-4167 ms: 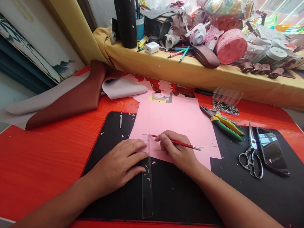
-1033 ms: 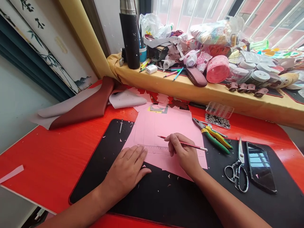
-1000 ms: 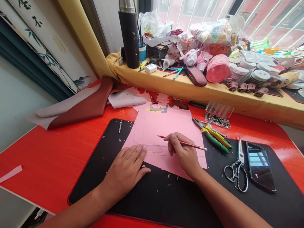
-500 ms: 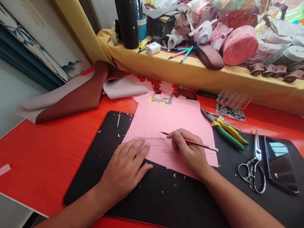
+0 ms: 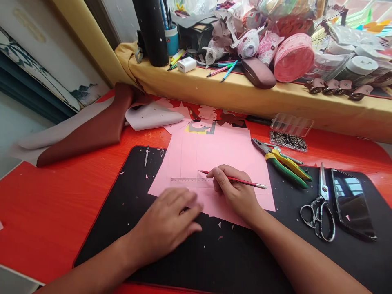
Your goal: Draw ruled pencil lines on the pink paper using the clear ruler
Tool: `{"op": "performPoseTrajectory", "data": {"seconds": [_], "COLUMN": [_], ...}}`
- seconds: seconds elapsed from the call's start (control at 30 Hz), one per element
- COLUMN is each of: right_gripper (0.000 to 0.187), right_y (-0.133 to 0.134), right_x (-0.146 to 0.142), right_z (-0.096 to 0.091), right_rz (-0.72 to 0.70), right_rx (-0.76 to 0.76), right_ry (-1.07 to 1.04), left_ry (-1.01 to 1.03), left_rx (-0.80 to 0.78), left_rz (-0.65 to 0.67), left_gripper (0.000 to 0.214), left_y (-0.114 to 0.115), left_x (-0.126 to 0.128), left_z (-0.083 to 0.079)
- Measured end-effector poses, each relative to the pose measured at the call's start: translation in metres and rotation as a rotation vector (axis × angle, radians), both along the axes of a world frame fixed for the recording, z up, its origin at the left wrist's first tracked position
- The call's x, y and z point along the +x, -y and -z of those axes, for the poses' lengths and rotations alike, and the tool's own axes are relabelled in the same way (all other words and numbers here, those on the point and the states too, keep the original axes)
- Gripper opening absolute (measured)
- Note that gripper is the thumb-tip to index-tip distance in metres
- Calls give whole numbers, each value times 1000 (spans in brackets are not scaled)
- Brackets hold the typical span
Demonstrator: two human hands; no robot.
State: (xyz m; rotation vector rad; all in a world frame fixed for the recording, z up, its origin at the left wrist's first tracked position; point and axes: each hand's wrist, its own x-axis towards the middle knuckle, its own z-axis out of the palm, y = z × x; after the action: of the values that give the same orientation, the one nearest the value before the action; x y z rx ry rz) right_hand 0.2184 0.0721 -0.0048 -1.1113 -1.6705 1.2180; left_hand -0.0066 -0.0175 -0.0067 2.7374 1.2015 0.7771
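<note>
The right hand has its fingers clamped on a red pencil; the tip points left and sits just past the far edge of a clear ruler, near that ruler's right end; whether the tip touches the paper I cannot tell. The ruler lies left to right across the near part of a pink sheet, which rests on a black mat on the red counter.

The change is in the left hand; half a second ago its fingertips pressed the left end of the ruler, and now it has drawn back toward the near side, blurred with motion, open and flat with the fingers loosely apart, holding nothing; its fingertips reach only the near edge of the sheet. The ruler, to my eye, now lies unpinned, so any line drawn along it would have nothing to steady the edge. A few seconds earlier the ruler stood near to far; it has since been turned crosswise.

To the right on the mat lie green and yellow pliers, scissors and a phone; a small blade tool lies at the mat's far left corner; a brown roll of material lies far left.
</note>
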Motion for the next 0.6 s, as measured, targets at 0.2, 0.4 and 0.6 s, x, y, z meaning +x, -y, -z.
{"op": "performPoseTrajectory", "data": {"seconds": [0.2,0.4,0.6], "right_gripper": [41,43,47], "right_y": [1,-1,-1], "right_x": [-1,-2,-2], "right_z": [1,0,-2], "right_rz": [-17,-41,-41], "right_rx": [0,27,60], "right_ry": [-4,14,39], "left_ry": [262,61,-97], "left_rx": [15,37,62], "left_rz": [138,-129,-243], "left_gripper": [13,21,30], "left_y": [9,5,5], "left_x": [-2,-6,-6], "left_z": [-8,2,8]}}
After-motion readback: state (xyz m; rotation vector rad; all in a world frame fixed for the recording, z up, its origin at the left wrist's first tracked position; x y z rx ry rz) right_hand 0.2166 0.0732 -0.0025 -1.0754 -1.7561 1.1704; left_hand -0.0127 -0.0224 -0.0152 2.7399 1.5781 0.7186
